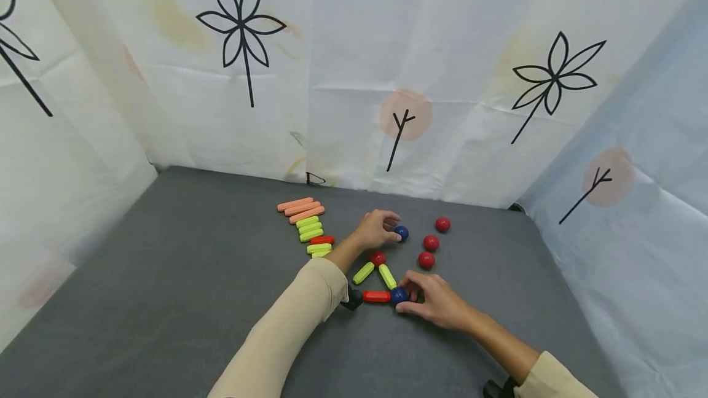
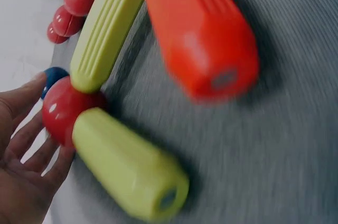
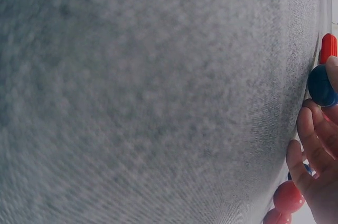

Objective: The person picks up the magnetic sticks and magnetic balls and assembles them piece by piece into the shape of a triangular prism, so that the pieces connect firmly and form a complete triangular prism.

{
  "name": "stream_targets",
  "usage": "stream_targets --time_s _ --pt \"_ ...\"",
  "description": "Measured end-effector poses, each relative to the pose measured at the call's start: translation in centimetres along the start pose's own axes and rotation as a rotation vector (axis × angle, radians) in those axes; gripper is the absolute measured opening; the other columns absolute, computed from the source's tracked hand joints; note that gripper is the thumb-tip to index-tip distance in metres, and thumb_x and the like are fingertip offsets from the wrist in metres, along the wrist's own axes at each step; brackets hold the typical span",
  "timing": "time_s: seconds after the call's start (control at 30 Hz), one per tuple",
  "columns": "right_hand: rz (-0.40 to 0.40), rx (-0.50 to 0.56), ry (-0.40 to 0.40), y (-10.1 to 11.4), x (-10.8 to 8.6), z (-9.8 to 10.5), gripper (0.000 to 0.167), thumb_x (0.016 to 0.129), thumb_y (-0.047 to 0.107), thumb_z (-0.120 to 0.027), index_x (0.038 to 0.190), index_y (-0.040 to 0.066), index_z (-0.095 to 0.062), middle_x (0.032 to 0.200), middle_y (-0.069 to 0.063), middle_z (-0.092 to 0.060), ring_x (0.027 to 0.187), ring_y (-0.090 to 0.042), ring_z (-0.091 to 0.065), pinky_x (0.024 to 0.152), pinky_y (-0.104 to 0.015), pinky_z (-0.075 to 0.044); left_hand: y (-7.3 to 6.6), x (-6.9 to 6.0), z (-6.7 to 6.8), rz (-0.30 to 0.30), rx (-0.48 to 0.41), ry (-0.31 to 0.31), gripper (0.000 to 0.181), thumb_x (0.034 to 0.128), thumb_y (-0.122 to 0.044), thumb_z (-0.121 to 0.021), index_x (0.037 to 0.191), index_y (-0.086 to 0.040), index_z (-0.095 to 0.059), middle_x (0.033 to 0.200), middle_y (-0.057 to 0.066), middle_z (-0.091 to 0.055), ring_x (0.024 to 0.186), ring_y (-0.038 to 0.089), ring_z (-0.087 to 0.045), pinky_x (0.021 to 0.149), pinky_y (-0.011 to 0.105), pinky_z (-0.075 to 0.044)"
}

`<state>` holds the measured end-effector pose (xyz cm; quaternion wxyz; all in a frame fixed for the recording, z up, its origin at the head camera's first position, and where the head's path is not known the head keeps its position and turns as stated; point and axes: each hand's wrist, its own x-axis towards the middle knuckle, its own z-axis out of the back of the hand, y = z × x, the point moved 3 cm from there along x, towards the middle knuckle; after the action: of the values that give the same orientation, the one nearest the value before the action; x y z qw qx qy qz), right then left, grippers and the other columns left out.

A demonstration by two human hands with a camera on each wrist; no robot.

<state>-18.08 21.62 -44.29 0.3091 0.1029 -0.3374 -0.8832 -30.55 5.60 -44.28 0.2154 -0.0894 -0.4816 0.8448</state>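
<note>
My left hand reaches beside a blue ball, its thumb at the ball and its other fingers loosely spread; the left wrist view also shows this hand, partly behind a red ball. With thumb and finger my right hand holds a second blue ball at the right end of a red stick. Two yellow-green sticks slant down from a red ball. In the right wrist view the thumb lies on the blue ball.
Three red balls lie to the right on the grey surface. Further left are three orange sticks, several short yellow-green sticks and one red stick. White patterned cloth stands behind and at both sides.
</note>
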Motion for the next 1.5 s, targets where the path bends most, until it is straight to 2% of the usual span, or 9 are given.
stream_targets --time_s 0.03,0.17,0.4,0.57,0.7,0.87,1.07,1.27,1.5 --pt "0.004 0.003 -0.001 0.0 0.0 0.0 0.03 0.087 0.033 -0.078 0.105 0.013 -0.064 0.086 0.004 -0.062 0.074 -0.01 -0.058 0.064 -0.023 -0.049 -0.1 0.0 -0.2 0.01 -0.002 -0.016 0.042 0.0887 -0.007 -0.075 0.128 0.0 -0.063 0.122 0.015 -0.068 0.113 0.028 -0.064 0.095 0.038 -0.05" --pt "0.011 0.008 -0.002 0.2 0.0 0.1 0.031 0.087 0.035 -0.078 0.104 0.013 -0.064 0.086 0.005 -0.062 0.074 -0.009 -0.058 0.064 -0.024 -0.05 -0.2 0.1 -0.8 0.023 0.024 -0.056 0.039 0.088 -0.008 -0.076 0.125 -0.003 -0.066 0.119 0.012 -0.069 0.112 0.026 -0.064 0.099 0.039 -0.047" --pt "0.025 -0.013 -0.022 0.4 0.1 0.1 0.029 0.086 0.03 -0.079 0.103 0.013 -0.065 0.085 0.006 -0.062 0.074 -0.007 -0.057 0.064 -0.026 -0.051 -0.3 0.0 -0.8 0.016 0.022 -0.052 0.025 0.0888 -0.009 -0.076 0.114 -0.009 -0.072 0.111 0.007 -0.072 0.105 0.02 -0.064 0.092 0.035 -0.049" --pt "0.025 -0.03 -0.03 0.4 0.3 0.4 0.027 0.086 0.029 -0.08 0.103 0.014 -0.064 0.084 0.007 -0.062 0.073 -0.005 -0.057 0.064 -0.026 -0.05 -0.7 -0.2 0.1 0.031 -0.05 -0.016 0.028 0.0903 -0.008 -0.074 0.118 -0.005 -0.068 0.114 0.012 -0.07 0.107 0.025 -0.064 0.09 0.036 -0.052" --pt "0.018 -0.036 -0.028 0.3 0.3 0.7 0.028 0.086 0.029 -0.08 0.103 0.014 -0.064 0.084 0.007 -0.062 0.073 -0.006 -0.056 0.063 -0.025 -0.05 -1.5 -1.1 1.7 0.001 -0.031 0.022 0.03 0.091 -0.008 -0.073 0.12 -0.005 -0.067 0.116 0.012 -0.068 0.106 0.024 -0.064 0.09 0.034 -0.053" --pt "0.011 -0.041 -0.02 0.3 0.4 0.8 0.028 0.086 0.029 -0.08 0.104 0.014 -0.064 0.085 0.007 -0.062 0.074 -0.007 -0.057 0.064 -0.024 -0.049 -2.0 -3.6 4.1 -0.082 0.025 0.081 0.03 0.0911 -0.011 -0.073 0.119 -0.005 -0.067 0.115 0.011 -0.068 0.104 0.022 -0.065 0.089 0.033 -0.054" --pt "0.011 -0.04 -0.007 0.4 0.2 0.6 0.028 0.086 0.029 -0.08 0.104 0.013 -0.065 0.085 0.008 -0.062 0.073 -0.006 -0.057 0.063 -0.023 -0.049 -0.4 -8.5 6.1 -0.187 0.024 0.125 0.028 0.0864 -0.01 -0.077 0.112 -0.003 -0.067 0.105 0.007 -0.069 0.093 0.016 -0.067 0.082 0.028 -0.056" --pt "0.002 -0.045 -0.009 0.3 -0.1 0.4 0.029 0.086 0.028 -0.08 0.105 0.013 -0.065 0.084 0.01 -0.061 0.074 -0.005 -0.056 0.064 -0.023 -0.049 1.4 -12.8 5.9 -0.212 0.048 0.172 0.031 0.0846 -0.007 -0.078 0.112 -0.004 -0.066 0.104 0.003 -0.069 0.089 0.009 -0.068 0.08 0.024 -0.056" --pt "0.004 -0.03 -0.008 0.3 -0.3 0.2 0.029 0.086 0.029 -0.079 0.105 0.012 -0.065 0.085 0.009 -0.062 0.074 -0.005 -0.057 0.064 -0.024 -0.05 2.2 -14.7 4.3 -0.24 0.131 0.202 0.036 0.0844 -0.009 -0.08 0.117 -0.006 -0.067 0.11 0.002 -0.067 0.093 0.005 -0.065 0.082 0.02 -0.053"
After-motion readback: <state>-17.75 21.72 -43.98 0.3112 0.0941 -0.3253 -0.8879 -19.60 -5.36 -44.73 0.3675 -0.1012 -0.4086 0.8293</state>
